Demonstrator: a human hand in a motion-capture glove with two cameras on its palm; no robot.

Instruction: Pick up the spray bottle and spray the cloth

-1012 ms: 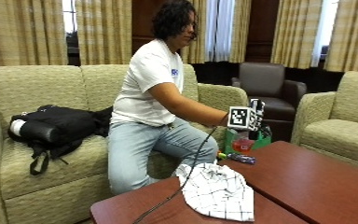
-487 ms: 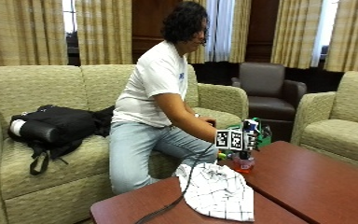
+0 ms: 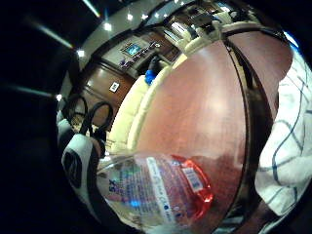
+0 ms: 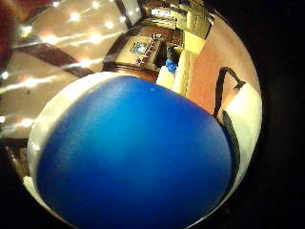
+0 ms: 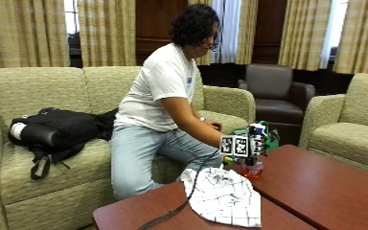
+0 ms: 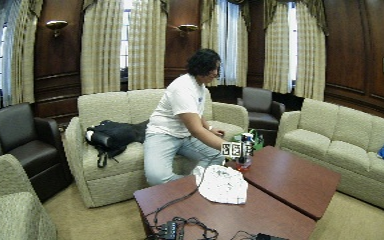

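Right hand (image 5: 255, 146) is at the spray bottle (image 5: 254, 166), apparently wrapped round its upper part; fingers are hidden, so I cannot tell the grip. One bottle, standing upright on the surface (image 5: 324, 187), red liquid at its base. One checked cloth (image 5: 225, 196) lies near-left, just beside it. Bare hand sits farther off. Next: lift, aim left-down at cloth.

Reddish-brown tabletop (image 5: 311, 187). White cloth (image 5: 225, 196) checked with thin dark lines. Clear spray bottle (image 3: 156, 192) with red liquid at the base and a blue-printed label; blue top (image 4: 133, 157) on white. White T-shirt (image 5: 155, 88), pale blue jeans (image 5: 139, 153). Beige sofa (image 5: 37, 91); black bag (image 5: 60, 129). Dark brown armchair (image 5: 273, 91) at one o'clock.
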